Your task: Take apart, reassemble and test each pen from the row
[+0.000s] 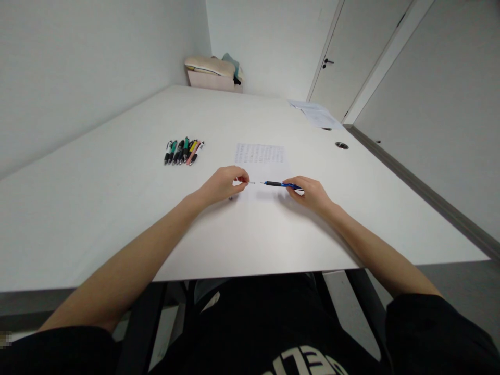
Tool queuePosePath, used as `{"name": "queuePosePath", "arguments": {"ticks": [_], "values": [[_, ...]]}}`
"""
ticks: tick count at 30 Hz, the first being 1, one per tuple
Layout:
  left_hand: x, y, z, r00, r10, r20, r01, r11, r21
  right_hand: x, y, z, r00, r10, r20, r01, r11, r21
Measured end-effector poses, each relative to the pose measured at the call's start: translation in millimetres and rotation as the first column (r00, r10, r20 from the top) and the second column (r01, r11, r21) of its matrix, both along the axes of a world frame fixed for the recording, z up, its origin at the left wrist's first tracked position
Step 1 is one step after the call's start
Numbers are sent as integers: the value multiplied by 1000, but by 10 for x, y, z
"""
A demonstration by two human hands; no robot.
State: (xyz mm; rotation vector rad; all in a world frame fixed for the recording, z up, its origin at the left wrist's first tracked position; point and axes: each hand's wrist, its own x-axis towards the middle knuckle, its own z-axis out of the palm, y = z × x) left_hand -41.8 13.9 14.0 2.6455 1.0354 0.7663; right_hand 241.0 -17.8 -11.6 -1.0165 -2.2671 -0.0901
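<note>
Over a sheet of paper (269, 169) with rows of writing, my two hands face each other. My left hand (226, 182) pinches a tiny thin pale piece (252, 183), perhaps a spring; it is too small to be sure. In my right hand (310, 192) a blue pen (278, 184) with a black grip lies roughly level, its thin bare tip pointing at the pale piece. A narrow gap separates the two. Beneath my left hand a small dark object (230, 198) shows, partly hidden, and I cannot make out what it is.
Several pens (183, 151) in mixed colours lie side by side on the white table (117, 208), left of the paper. More papers (316, 114) rest at the far right, near a round cable hole (341, 146). A box with cloth (213, 73) stands beyond the far edge.
</note>
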Motion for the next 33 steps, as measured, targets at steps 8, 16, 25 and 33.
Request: {"name": "queuePosePath", "arguments": {"ticks": [8,16,25,33], "values": [[32,-19,-11,998,-12,69,15,999,-44,-17,-8,7,1000,6,16,-7,1000,8],[45,-38,-7,997,9,75,-6,999,-42,-29,-24,24,1000,14,2,-14,1000,-1],[55,-41,-15,997,3,78,0,999,-38,-32,-16,18,1000,11,15,-11,1000,9],[63,-38,-38,994,-22,108,24,1000,-15,-35,-16,19,999,28,18,-29,999,20]]}}
